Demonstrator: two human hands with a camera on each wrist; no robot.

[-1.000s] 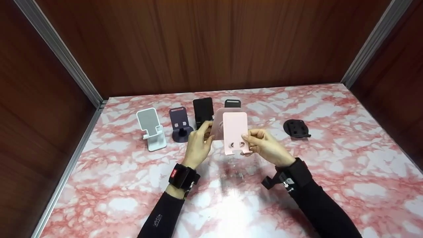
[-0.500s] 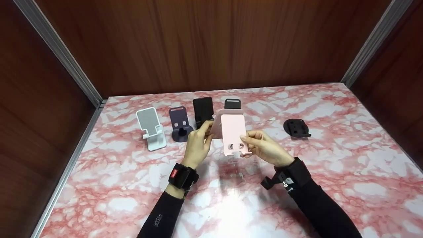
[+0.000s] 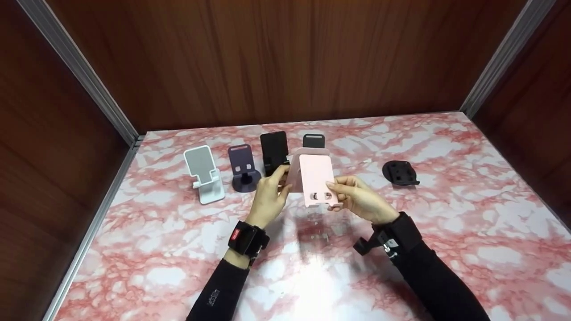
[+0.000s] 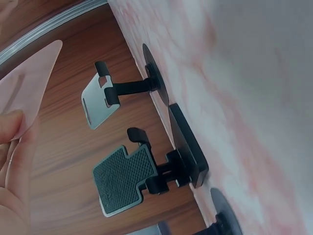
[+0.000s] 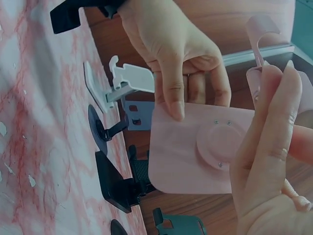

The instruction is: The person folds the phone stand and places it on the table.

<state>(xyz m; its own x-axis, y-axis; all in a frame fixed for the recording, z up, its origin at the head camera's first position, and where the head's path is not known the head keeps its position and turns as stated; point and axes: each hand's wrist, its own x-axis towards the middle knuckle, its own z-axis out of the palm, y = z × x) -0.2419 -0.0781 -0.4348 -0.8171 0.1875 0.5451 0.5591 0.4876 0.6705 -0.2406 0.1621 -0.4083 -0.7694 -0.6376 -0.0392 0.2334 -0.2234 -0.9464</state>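
Note:
Held up over the table between both hands is a pink phone stand [image 3: 316,174]. My left hand [image 3: 267,196] pinches its flat base plate by the left edge, thumb on the near side. In the right wrist view that rounded base plate [image 5: 171,147] shows a round disc with small screws. The right hand [image 3: 363,198] pinches the slotted cradle plate at its lower right, thumb on the front. Fingers of the right hand [image 5: 269,156] cover part of the stand in the right wrist view. In the left wrist view, a corner of the pink plate [image 4: 32,81] shows above the left thumb.
Behind stand a white phone stand [image 3: 200,165], a purple one [image 3: 242,158], a black one [image 3: 274,147] and a dark one [image 3: 314,140] partly hidden by the pink stand. A folded black stand [image 3: 400,173] lies at right on the marbled table [image 3: 156,245]. Wooden walls [image 3: 290,62] enclose the table.
The pink stand has tilted slightly in the hands, its base plate and cradle shifting a little against the background. Both hands keep their grip and have barely moved.

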